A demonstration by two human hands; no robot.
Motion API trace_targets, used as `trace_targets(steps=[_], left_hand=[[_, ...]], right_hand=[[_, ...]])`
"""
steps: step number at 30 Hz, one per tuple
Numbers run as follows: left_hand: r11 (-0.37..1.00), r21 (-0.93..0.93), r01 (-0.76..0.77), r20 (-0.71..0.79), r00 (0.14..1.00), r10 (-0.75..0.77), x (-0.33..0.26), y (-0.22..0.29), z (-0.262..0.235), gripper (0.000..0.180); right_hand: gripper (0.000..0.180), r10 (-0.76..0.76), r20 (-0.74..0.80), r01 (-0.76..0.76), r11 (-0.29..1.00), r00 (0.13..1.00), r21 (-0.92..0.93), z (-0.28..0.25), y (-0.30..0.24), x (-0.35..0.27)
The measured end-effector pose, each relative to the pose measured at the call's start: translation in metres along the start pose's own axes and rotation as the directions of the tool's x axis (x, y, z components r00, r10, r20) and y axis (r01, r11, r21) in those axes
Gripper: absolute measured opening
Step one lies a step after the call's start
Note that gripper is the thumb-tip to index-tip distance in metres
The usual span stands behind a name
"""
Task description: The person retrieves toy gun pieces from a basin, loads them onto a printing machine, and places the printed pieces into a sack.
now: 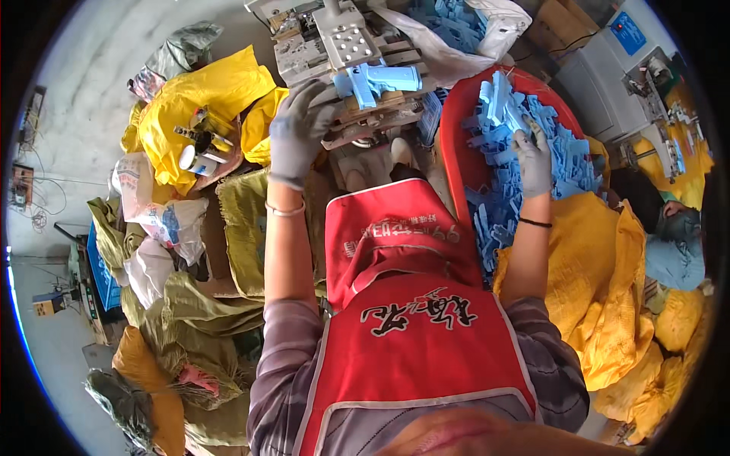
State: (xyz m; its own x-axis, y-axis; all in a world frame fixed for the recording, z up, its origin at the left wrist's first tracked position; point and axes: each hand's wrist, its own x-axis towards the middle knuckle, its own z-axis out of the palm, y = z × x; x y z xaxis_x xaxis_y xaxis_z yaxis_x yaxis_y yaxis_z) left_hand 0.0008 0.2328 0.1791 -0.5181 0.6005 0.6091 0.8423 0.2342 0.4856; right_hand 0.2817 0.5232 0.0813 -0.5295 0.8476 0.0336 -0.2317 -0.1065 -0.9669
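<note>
Grey glove fabric over the left grip (295, 133), raised beside a metal machine (346, 38), close to the left end of a light-blue pistol-shaped piece (380, 80). Held half open there, fingers bent and loosely spread. Cannot tell a touch from a narrow gap at the fingertips. Piece on its side on the near part of the machine, above some wood.

Reaches with the right grip (534, 159), gloved in grey too, over a red tub (455, 125) with a heap of blue parts (498, 175) inside. Bends the fingers slightly there, a little apart, at the lower end of an upper part (498, 102) on the heap. Cannot tell pinching from merely touching, with the fingertips set among the blue shapes.

Wears a red apron (426, 349), a pale bangle (285, 210) on the left wrist and a dark band (535, 223) on the right. Near side of the tub: a yellow-orange sack (601, 266). Far side: a white sack (502, 30) beside more blue parts. Left of the machine: a bright yellow sheet (179, 114). At the far right: another person (677, 247), partly in view.
</note>
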Motion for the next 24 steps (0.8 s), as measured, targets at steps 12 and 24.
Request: trace_targets(steps=[12, 24], left_hand=[[0.994, -0.083, 0.076, -0.071, 0.994, -0.082, 0.012, -0.02, 0.001, 0.033], [0.806, -0.176, 0.565, -0.286, 0.755, -0.591, -0.15, -0.08, -0.078, 0.027]], right_hand=[[0.039, -0.016, 0.266, 0.007, 0.999, 0.964, 0.034, 0.105, -0.054, 0.001], [0.039, -0.098, 0.727, 0.662, 0.51, 0.679, -0.549, 0.181, -0.049, 0.041]])
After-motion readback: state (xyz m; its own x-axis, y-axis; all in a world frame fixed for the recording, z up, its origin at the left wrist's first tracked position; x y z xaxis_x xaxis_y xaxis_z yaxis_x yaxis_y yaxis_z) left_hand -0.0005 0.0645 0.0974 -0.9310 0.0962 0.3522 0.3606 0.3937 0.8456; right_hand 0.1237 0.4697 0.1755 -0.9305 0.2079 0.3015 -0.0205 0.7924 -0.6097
